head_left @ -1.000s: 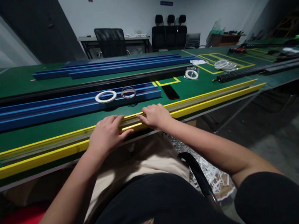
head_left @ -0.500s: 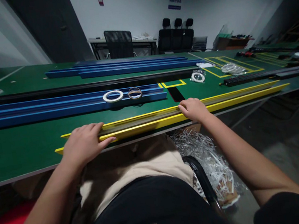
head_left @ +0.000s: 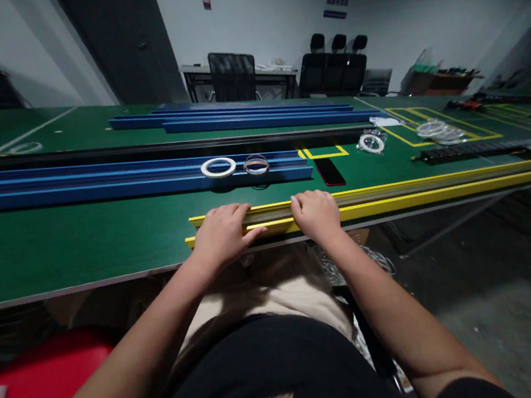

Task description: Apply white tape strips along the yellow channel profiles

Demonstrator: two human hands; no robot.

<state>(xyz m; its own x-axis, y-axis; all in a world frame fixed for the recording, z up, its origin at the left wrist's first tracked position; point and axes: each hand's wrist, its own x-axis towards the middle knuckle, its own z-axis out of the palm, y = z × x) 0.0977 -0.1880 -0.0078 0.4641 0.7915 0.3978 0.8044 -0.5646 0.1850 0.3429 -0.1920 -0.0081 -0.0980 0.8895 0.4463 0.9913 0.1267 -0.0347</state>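
Yellow strips (head_left: 419, 192) on tabletop (head_left: 53, 244) near edge: left hand (head_left: 224, 235) flat, right hand (head_left: 316, 214) curled, both pressing; next, likely sliding, needs even pressure.

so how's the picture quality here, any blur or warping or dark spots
Head view: wide-angle warp bows the green table edge and the yellow strips; corners and the floor at right fall dark; both hands look sharp, lit from above; the far chairs are dim but legible.

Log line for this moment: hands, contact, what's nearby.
left hand: flat on yellow rail | right hand: curled over rail | rail: along green table near edge | nearby: white tape ring, black phone
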